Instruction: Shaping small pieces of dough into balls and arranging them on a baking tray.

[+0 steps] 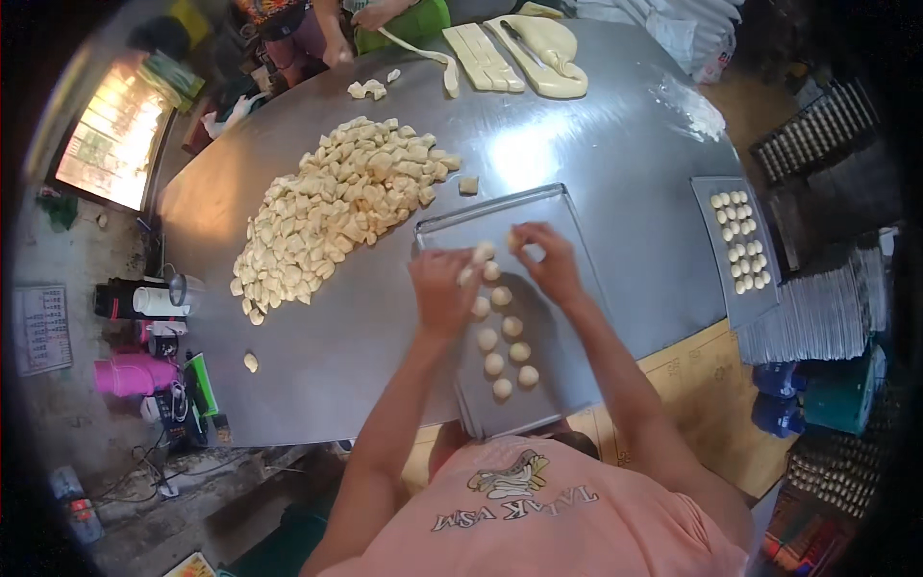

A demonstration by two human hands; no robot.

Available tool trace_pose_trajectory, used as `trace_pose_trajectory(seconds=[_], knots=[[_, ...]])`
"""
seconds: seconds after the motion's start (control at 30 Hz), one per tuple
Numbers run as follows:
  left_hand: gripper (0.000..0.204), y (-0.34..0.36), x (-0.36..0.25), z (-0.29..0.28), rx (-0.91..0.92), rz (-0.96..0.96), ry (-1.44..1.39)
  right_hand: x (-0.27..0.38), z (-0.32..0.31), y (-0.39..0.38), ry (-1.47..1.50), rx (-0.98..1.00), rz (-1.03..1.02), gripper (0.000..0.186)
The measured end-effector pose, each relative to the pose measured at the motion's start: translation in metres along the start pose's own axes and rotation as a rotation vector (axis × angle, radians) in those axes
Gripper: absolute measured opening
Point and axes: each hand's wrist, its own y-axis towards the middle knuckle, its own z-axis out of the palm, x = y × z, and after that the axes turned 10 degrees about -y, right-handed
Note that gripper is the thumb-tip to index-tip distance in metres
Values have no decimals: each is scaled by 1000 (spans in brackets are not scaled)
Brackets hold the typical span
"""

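A metal tray lies in front of me, with round dough balls set out on it in two lengthwise rows. At the far end of the rows my right hand is closed in a pinch on a dough ball, just above the tray. Over the tray's left side, my left hand has its fingers curled around a small piece of dough, partly hidden by them. Another dough ball lies right beside its fingertips. Left of the tray spreads a big heap of cut dough pieces.
The metal table carries dough strips and a larger dough slab at its far side, where people's hands work. Another tray of dough balls sits at the right edge, near stacked trays. Flour dusts the far right.
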Motion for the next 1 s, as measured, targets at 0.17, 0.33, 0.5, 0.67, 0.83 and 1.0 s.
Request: trace_pose_trajectory(seconds=[0.17,0.33,0.5,0.67,0.83,1.0], knots=[[23,45,-8,69,92,-5,260,-45,-16,20,-19,83,27,28],[24,37,8,88,85,-16,251,-70,-13,15,-133,211,50,29],[29,90,49,75,135,-419,160,-52,-33,2,-186,-11,12,31],[30,105,154,103,-7,-422,169,-11,-31,-19,-137,4,11,25],[20,104,198,98,247,-427,-48,21,-19,-22,-99,54,10,21],[29,33,89,13,-450,-314,-453,21,41,42,12,217,184,23]])
